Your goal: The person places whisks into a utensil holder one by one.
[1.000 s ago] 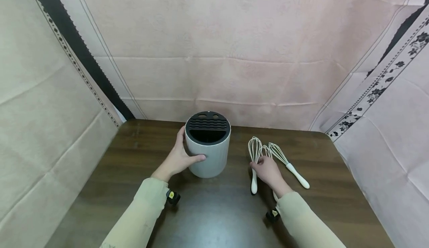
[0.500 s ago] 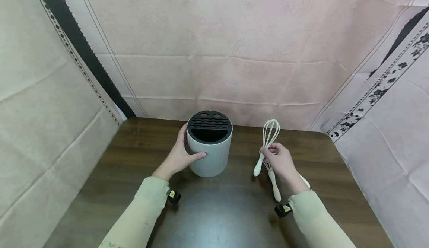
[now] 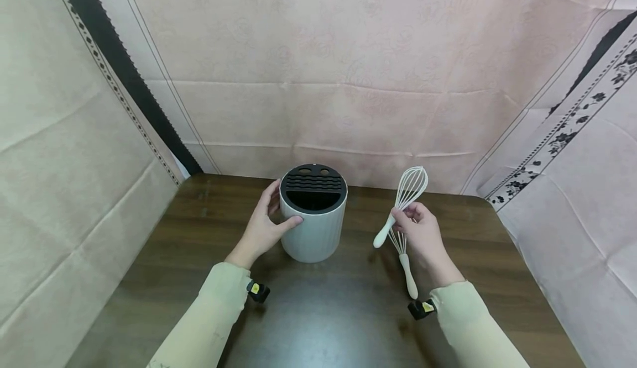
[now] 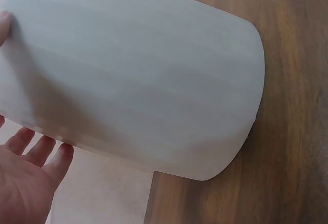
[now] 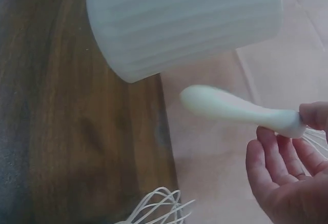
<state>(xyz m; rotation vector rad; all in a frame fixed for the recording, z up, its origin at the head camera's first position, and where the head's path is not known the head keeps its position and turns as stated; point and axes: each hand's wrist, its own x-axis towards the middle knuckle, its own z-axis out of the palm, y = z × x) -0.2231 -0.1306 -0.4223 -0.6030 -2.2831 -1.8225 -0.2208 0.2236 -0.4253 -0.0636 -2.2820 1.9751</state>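
A pale grey utensil holder [image 3: 313,239] with a dark slotted top [image 3: 312,180] stands upright on the table. My left hand [image 3: 260,230] holds its left side, thumb in front and fingers round the far side. My right hand [image 3: 424,238] pinches a white whisk [image 3: 384,232] where the handle meets the wires. This whisk is raised and tilted, its wire head up and its handle pointing down-left. Beneath it a second whisk [image 3: 408,277] lies on the table, its wires partly covered. In the right wrist view the held whisk's handle [image 5: 225,103] shows below the holder.
The brown wooden table [image 3: 199,279] has rounded far corners. A light cloth [image 3: 348,80] hangs behind it, with further cloth panels at both sides. Black cameras are strapped to both wrists.
My right hand has lifted one whisk off the table and tilted it, moving up and right. A third whisk is now hidden behind the right arm. The left hand has shifted slightly on the holder.
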